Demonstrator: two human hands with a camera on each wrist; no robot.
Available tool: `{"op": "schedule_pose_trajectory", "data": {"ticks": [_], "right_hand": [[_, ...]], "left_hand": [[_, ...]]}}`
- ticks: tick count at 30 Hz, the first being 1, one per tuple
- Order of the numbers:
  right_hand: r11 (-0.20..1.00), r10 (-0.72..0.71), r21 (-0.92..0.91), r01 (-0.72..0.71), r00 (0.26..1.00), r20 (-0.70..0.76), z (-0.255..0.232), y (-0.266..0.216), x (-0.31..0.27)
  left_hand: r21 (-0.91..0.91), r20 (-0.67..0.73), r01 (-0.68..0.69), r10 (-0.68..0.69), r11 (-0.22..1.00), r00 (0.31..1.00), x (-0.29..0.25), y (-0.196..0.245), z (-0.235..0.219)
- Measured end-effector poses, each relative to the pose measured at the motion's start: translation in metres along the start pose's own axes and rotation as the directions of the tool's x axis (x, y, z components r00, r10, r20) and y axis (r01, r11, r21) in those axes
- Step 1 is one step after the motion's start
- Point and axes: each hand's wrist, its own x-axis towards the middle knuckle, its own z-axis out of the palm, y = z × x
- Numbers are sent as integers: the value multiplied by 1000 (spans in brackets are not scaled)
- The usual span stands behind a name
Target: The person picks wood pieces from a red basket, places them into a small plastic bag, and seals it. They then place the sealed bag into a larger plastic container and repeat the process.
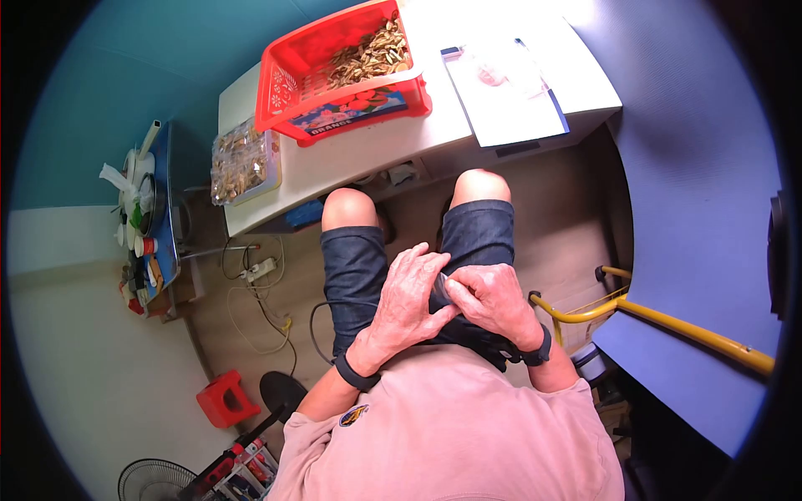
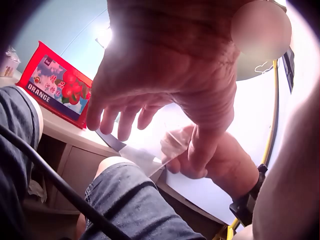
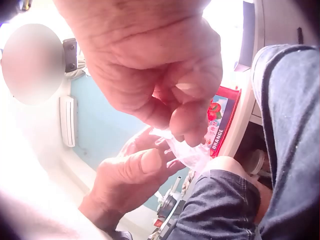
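Note:
Above the lap, my right hand [image 1: 493,305] pinches a clear, thin plastic film or bag between thumb and curled fingers. The film [image 2: 142,157] hangs below the hands in the left wrist view, and in the right wrist view the film [image 3: 195,156] shows under the right hand [image 3: 150,65]. Beside it, my left hand [image 1: 405,296] has its fingers extended and slightly bent, with the thumb reaching toward the right hand. Whether the left fingers touch the film cannot be told.
On the white table [image 1: 334,163] stand a red basket [image 1: 288,71] of dried brown slices, a clear box [image 1: 242,163] of bagged pieces, and a flat sheet [image 1: 510,100]. Cables [image 1: 284,326] and a red stool [image 1: 225,401] lie left; a yellow metal frame [image 1: 693,334] is right.

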Motion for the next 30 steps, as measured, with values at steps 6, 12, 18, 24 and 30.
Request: {"op": "schedule_pose_trajectory", "data": {"ticks": [6,12,18,24,30], "right_hand": [[998,39,-45,-39,999,-13,8,-6,9],[991,79,-113,-75,996,33,17,-10,21],[984,138,-125,-125,985,101,19,-15,36],[982,181,-86,-170,975,128,14,-24,49],[958,265,-170,-231,939,217,-5,-35,17]], "left_hand": [[-97,-36,-25,21,995,999,4,-14,-5],[-132,-48,-57,51,990,998,3,-32,-10],[-191,-75,-15,1,982,997,-4,-46,-13],[-258,-102,-12,-15,966,995,-4,-55,-17],[-341,-89,11,-44,940,995,-4,-61,-26]]}}
